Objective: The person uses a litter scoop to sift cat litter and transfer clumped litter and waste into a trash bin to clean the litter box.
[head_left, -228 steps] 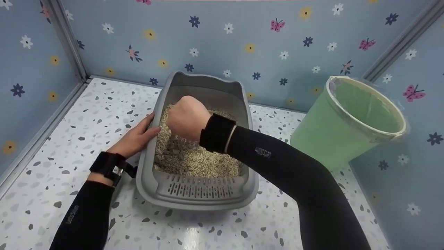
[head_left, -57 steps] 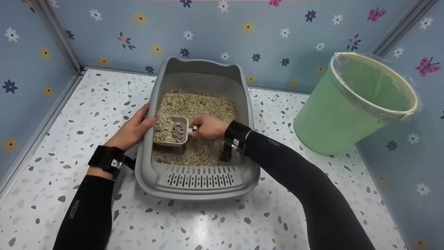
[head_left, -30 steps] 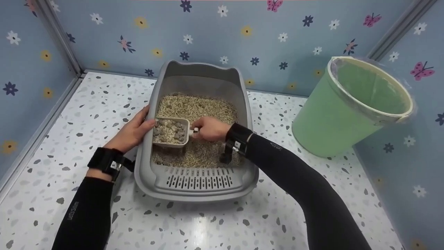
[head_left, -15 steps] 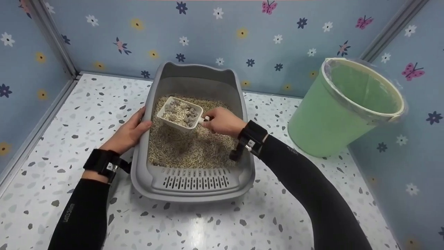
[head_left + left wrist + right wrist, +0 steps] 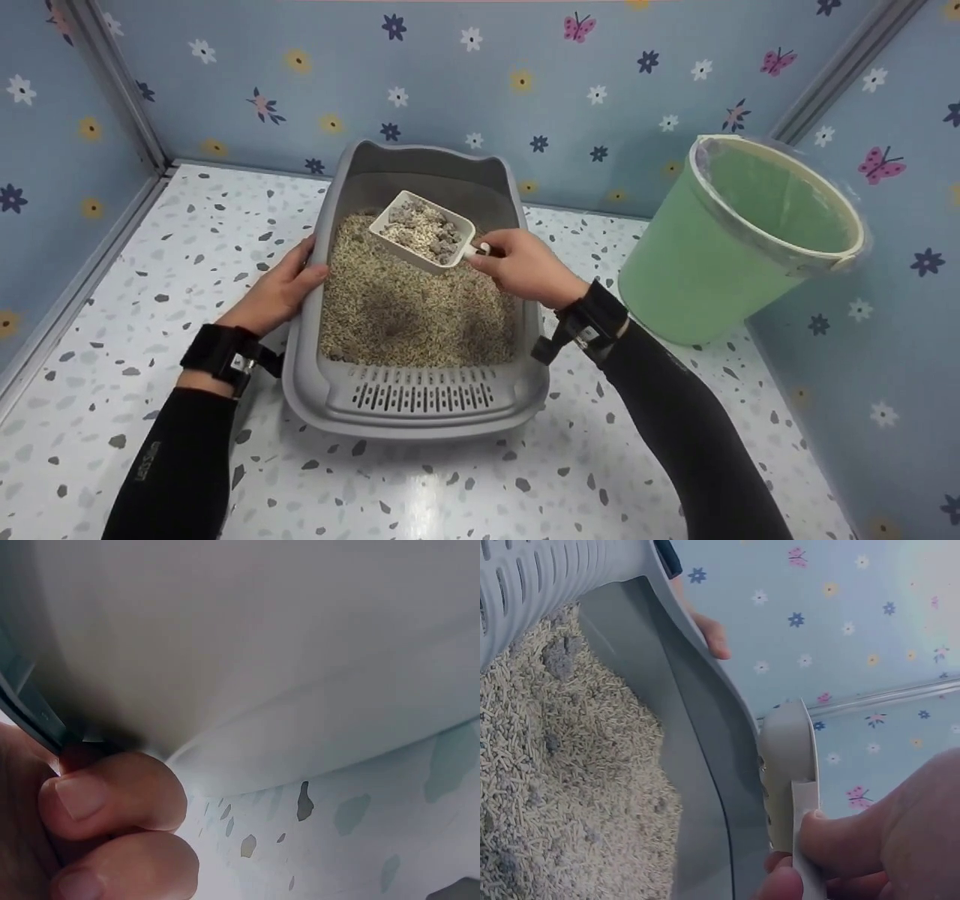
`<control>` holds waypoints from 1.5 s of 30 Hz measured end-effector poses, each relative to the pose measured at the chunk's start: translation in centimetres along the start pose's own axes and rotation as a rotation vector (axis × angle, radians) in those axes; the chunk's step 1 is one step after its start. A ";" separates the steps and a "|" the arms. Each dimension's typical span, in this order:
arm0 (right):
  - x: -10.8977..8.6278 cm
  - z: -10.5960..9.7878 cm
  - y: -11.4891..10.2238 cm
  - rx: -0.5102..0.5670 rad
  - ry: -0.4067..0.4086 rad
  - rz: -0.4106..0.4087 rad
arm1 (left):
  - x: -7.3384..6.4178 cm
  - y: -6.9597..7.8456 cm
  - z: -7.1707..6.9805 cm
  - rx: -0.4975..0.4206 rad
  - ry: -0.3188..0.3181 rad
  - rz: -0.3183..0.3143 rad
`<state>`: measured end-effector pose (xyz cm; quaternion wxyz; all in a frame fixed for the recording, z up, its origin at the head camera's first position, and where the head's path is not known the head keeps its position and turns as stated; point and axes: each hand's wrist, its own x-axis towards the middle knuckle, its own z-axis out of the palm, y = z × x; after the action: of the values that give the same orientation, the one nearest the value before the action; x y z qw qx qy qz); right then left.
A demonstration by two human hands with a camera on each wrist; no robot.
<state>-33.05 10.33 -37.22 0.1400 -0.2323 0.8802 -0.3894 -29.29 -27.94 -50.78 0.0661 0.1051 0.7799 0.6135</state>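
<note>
My right hand (image 5: 536,266) pinches the short handle of a white litter scoop (image 5: 420,255), thumb on top. The scoop hangs over the litter box, loaded with grey clumps and pale pellets. In the right wrist view the scoop (image 5: 784,757) shows from its side, with slots in its bottom. My left hand (image 5: 274,292) grips the left rim of the grey litter box (image 5: 416,420), thumb over the edge. Its curled fingers (image 5: 120,795) show under the rim in the left wrist view. Pale pellet litter (image 5: 375,300) covers the box floor, with grey clumps visible in the right wrist view.
A light green bin (image 5: 690,262) with a clear liner over its cream rim stands to the right of the box. Blue flowered panels (image 5: 450,82) enclose the back and sides. Speckled white flooring (image 5: 360,487) lies underneath.
The right hand, earlier deep in the litter, has lifted the filled scoop from beside the left wall up and rightward. Loose pellets in it dwindled, exposing grey clumps. The left hand keeps its grip.
</note>
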 end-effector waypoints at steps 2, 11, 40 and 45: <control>-0.7 -0.4 0.2 -0.020 -0.001 -0.008 | 0.1 0.1 0.0 -0.004 -0.006 0.007; -3.0 -2.4 1.8 -0.102 0.031 0.004 | 0.5 0.4 0.0 0.007 -0.018 0.023; -2.5 -3.7 2.9 -0.168 0.090 -0.006 | 0.7 0.2 0.3 -0.003 -0.032 0.024; -3.1 -5.5 4.3 -0.153 0.048 -0.059 | 1.0 0.4 0.6 0.006 -0.024 0.032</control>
<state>-34.05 17.87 -36.68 0.0893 -0.2588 0.9032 -0.3305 -30.09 -27.05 -50.48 0.0653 0.1250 0.7792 0.6107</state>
